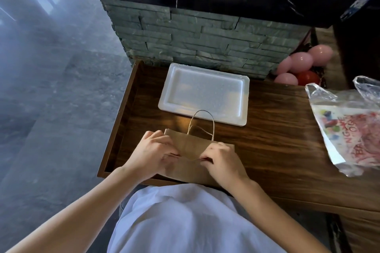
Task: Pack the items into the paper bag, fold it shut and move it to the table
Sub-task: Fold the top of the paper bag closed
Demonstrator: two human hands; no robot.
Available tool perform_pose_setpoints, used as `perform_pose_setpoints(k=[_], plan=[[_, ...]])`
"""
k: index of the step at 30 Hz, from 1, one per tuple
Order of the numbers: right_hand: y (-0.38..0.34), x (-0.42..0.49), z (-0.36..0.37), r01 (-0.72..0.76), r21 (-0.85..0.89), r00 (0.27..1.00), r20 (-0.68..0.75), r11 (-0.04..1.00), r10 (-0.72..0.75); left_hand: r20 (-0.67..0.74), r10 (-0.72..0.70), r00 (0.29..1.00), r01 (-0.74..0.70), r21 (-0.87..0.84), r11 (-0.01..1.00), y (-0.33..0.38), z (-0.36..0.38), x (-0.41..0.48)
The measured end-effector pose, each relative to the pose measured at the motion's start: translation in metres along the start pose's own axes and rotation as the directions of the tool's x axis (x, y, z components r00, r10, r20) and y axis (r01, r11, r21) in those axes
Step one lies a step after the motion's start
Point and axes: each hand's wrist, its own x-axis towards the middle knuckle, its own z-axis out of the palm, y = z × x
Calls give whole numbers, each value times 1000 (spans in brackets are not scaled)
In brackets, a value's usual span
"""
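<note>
A brown paper bag [188,146] lies at the near edge of the wooden table [273,129], its twine handle [202,122] standing up toward the far side. My left hand [152,153] grips the bag's upper flap on the left. My right hand [222,160] pinches the same flap on the right. Both hands hold the paper along a fold line across the bag's top. What is inside the bag is hidden.
A white foam tray [205,93] lies just beyond the bag. A printed plastic bag [349,129] rests at the right. Pink and red balls [302,68] sit at the back right. A stone-faced wall [201,43] rises behind the table; grey floor lies to the left.
</note>
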Motion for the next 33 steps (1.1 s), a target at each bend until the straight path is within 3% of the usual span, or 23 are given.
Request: perform_pose_setpoints(k=[3,6,8,11,15,21,27,33], plan=[[27,-16,-10,-92,2,996,-14,996,92,-24,-169,985,167,-69,984,-23,-6,-16],[39,-32,-12,-163,-3,986,-32,987,162,-41,-238,970,232,-116,966,-30,-8,-25],[34,-33,-9,-175,-42,982,-80,984,172,-80,-205,975,200,-67,977,-25,-5,-25],[8,-20,0,-88,-84,987,-139,993,75,-68,-89,994,89,-1,996,-4,3,-17],[-21,3,13,41,-44,996,-74,998,-44,-3,59,998,-59,13,998,24,12,7],[0,4,8,-8,2,1000,-3,1000,8,71,27,997,-24,-48,999,6,3,11],[24,-15,-1,-116,70,991,-53,991,119,36,-106,994,109,-115,987,-27,-6,-6],[38,-27,-4,-141,50,980,-132,989,146,-25,-143,989,137,-168,976,-32,-4,-13]])
